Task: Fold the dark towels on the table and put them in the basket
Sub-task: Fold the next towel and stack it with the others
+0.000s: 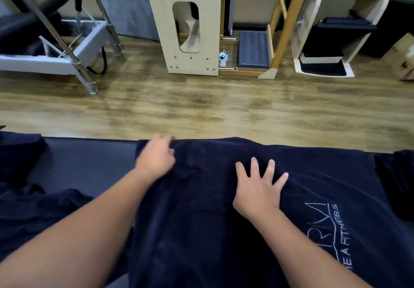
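Smooth padded table (89,162) under plush navy towel (201,220) (white embroidered lettering).

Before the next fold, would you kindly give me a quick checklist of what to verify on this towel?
1. Dark towel spread on the table: ok.
2. Right hand flat on the cloth, fingers spread: ok.
3. Left hand at the far left corner: ok; firm grip on the edge: cannot tell, blurred.
4. Cloth smooth: not ok, creases lie between the hands.
5. Printed logo faces up: ok.
6. Basket within reach: cannot tell, none in view.
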Demonstrator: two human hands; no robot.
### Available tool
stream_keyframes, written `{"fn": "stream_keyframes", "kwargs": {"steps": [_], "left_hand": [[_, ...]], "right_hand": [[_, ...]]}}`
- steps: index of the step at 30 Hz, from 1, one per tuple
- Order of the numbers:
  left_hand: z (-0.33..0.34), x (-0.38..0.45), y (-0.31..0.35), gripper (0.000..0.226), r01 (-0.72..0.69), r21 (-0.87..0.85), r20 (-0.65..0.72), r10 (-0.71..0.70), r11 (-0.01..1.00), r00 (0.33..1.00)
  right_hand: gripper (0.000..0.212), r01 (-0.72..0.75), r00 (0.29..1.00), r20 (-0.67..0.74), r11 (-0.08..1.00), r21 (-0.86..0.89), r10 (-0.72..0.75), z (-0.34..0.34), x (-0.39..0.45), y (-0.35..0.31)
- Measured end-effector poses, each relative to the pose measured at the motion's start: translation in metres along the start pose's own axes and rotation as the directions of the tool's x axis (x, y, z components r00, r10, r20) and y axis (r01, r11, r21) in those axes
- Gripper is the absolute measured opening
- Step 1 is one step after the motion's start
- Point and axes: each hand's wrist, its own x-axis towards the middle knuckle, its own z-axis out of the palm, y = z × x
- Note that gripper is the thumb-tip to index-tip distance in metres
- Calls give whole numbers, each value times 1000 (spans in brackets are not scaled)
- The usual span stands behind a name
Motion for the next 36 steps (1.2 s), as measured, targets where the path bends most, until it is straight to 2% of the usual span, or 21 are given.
{"fn": "stream_keyframes", "kwargs": {"steps": [2, 4, 6, 8, 9, 11, 13, 14, 15, 16, 17, 18, 19, 21, 23, 26, 28, 30, 32, 34, 36], "left_hand": [[-18, 20, -43, 39, 206, 186, -23, -206, 961, 978], [-28, 29, -70, 39, 275, 272, 102, -311, 922, 945], [-31, 36, -83, 25, 208, 105, 83, -217, 972, 972], [-33, 43, -86, 10, 13, -211, -47, -24, 977, 999], [-36, 44, -81, 8, -68, -405, -78, 40, 912, 996], [-50, 43, -68, 9, -132, -741, -81, 107, 659, 991], [-66, 42, -57, 7, -88, -921, -30, 154, 380, 988], [-73, 43, -53, 11, -47, -949, 13, 189, 311, 982], [-79, 43, -51, 20, -24, -945, 56, 236, 326, 970], [-82, 47, -54, 26, -33, -896, 105, 283, 443, 953], [-84, 51, -57, 30, -91, -763, 176, 342, 640, 923], [-84, 56, -61, 31, -182, -517, 292, 373, 836, 881], [-84, 59, -62, 29, -283, -210, 409, 347, 936, 844], [-82, 66, -61, 21, -386, 258, 476, 231, 886, 849], [-87, 73, -54, 14, -364, 438, 377, 199, 822, 904], [-94, 90, -59, 14, -142, 364, 171, 84, 920, 982], [-88, 91, -63, 21, -97, 428, 172, 24, 899, 985], [-74, 79, -60, 33, -173, 499, 240, 56, 849, 969], [-61, 55, -55, 35, -293, 428, 254, 197, 855, 947], [-49, 21, -50, 24, -389, 319, 192, 343, 864, 920], [-43, -23, -43, 25, -381, 300, 205, 331, 874, 921]], "right_hand": [[80, -30, 999, 11, 999, -18, 31, 2, 1, -8], [79, -62, 998, 26, 998, -13, 62, 2, 4, -15], [80, -97, 994, 55, 995, -9, 97, 1, 7, -22], [82, -121, 990, 75, 992, -27, 122, 0, 8, -27], [82, -125, 988, 81, 991, -40, 128, -1, 7, -27], [80, -131, 986, 92, 989, -61, 137, -1, 8, -30], [82, -140, 982, 115, 987, -80, 148, -3, 8, -33], [83, -146, 979, 128, 985, -87, 156, -5, 8, -34], [85, -151, 977, 137, 984, -92, 163, -6, 8, -35], [86, -154, 975, 146, 984, -93, 167, -7, 8, -36], [87, -158, 973, 155, 983, -92, 171, -7, 8, -37], [88, -161, 971, 161, 983, -91, 174, -7, 9, -37], [88, -164, 970, 169, 983, -86, 176, -8, 8, -37], [90, -177, 966, 184, 983, -49, 183, -7, 8, -36], [93, -194, 963, 193, 981, 3, 190, -5, 6, -33], [87, -227, 962, 172, 972, 64, 213, -4, 0, -26], [80, -246, 963, 136, 966, 79, 234, -2, -5, -23], [72, -216, 975, 55, 975, 44, 214, 5, -15, -24], [62, -119, 991, -53, 993, 13, 119, 17, -33, -30], [63, 7, 995, -99, 1000, 1, -6, 33, -55, -40], [69, 110, 989, -96, 994, -26, -112, 48, -81, -50]]}}
